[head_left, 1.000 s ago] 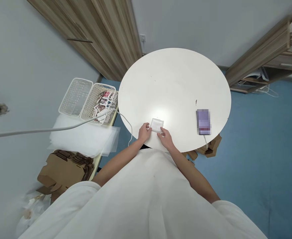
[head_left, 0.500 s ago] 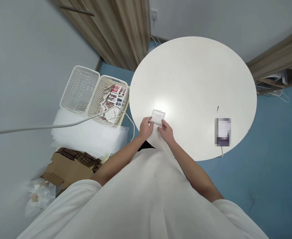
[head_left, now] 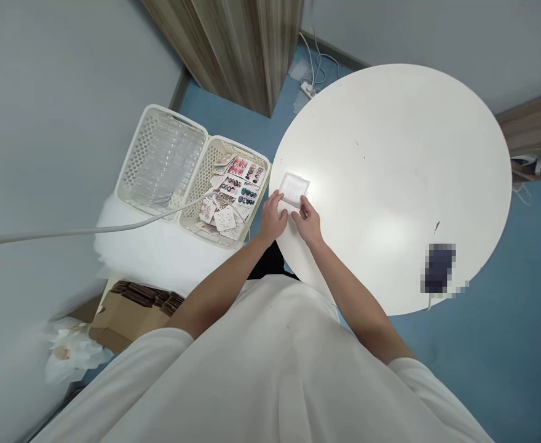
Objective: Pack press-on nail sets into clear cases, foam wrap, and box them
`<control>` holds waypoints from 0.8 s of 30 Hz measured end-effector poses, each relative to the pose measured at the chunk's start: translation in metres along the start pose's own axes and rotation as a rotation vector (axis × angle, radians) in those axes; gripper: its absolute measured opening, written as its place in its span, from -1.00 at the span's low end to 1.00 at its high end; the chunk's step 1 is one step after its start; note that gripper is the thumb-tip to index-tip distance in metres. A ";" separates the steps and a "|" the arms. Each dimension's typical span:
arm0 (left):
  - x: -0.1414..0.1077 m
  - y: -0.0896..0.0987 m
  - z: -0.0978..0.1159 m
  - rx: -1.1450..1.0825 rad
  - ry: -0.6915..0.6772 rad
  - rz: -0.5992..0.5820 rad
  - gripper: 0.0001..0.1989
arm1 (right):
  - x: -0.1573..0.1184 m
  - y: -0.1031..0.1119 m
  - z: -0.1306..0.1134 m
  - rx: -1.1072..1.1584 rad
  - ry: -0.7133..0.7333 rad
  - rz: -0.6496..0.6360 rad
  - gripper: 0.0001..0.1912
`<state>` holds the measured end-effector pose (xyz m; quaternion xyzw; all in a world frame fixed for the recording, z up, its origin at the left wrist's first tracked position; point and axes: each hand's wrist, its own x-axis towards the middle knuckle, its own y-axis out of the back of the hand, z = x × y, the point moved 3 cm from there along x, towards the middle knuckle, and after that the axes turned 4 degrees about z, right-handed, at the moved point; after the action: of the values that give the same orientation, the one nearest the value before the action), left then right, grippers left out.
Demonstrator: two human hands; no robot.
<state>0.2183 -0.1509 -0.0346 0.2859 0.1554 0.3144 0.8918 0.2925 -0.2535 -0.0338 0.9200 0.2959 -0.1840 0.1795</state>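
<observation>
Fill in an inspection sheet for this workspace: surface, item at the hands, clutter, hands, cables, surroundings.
Surface: white round table, a few dark marks.
Item: small white translucent packet, at the table's left side.
Clutter: pixelated dark object near the table's edge; left basket with clear plastic pieces; right basket with printed cards; white sheets; folded cardboard.
Hands: left hand and right hand at the packet's near corners; firmness of grip unclear.
Cables: white cable passing over the baskets; power strip on the floor.
Surroundings: blue floor, wood-grain cabinet, grey walls.
</observation>
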 end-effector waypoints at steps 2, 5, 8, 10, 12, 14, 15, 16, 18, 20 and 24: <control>0.004 -0.001 -0.002 -0.031 -0.016 -0.019 -0.53 | 0.006 -0.002 -0.001 -0.003 -0.003 0.022 -0.30; 0.006 -0.003 -0.004 -0.057 -0.039 -0.031 -0.50 | 0.010 -0.004 -0.001 -0.015 0.002 0.038 -0.29; 0.005 -0.004 -0.004 -0.063 -0.047 -0.032 -0.49 | 0.009 -0.005 -0.003 -0.025 0.017 0.043 -0.29; 0.004 -0.003 -0.004 -0.066 -0.047 -0.035 -0.50 | 0.008 -0.005 -0.003 -0.033 0.025 0.051 -0.30; 0.004 -0.002 -0.004 -0.071 -0.047 -0.039 -0.49 | 0.007 -0.005 -0.002 -0.042 0.030 0.057 -0.30; 0.004 -0.002 -0.005 -0.076 -0.050 -0.043 -0.49 | 0.008 -0.005 -0.001 -0.048 0.035 0.059 -0.30; 0.004 -0.002 -0.005 -0.079 -0.055 -0.046 -0.49 | 0.008 -0.005 0.000 -0.051 0.039 0.058 -0.30; 0.004 -0.003 -0.006 -0.082 -0.061 -0.050 -0.48 | 0.008 -0.005 0.000 -0.053 0.045 0.055 -0.29; 0.003 -0.004 -0.007 -0.086 -0.074 -0.053 -0.46 | 0.007 -0.006 0.000 -0.056 0.069 0.047 -0.28; 0.001 -0.005 -0.008 -0.095 -0.083 -0.045 -0.42 | 0.005 -0.007 -0.001 -0.055 0.096 0.039 -0.24; -0.006 -0.008 -0.010 -0.148 -0.086 -0.016 -0.30 | -0.005 -0.003 -0.001 -0.014 0.082 0.020 -0.17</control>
<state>0.2132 -0.1554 -0.0469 0.2312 0.0957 0.3055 0.9187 0.2866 -0.2528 -0.0311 0.9284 0.2951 -0.1421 0.1755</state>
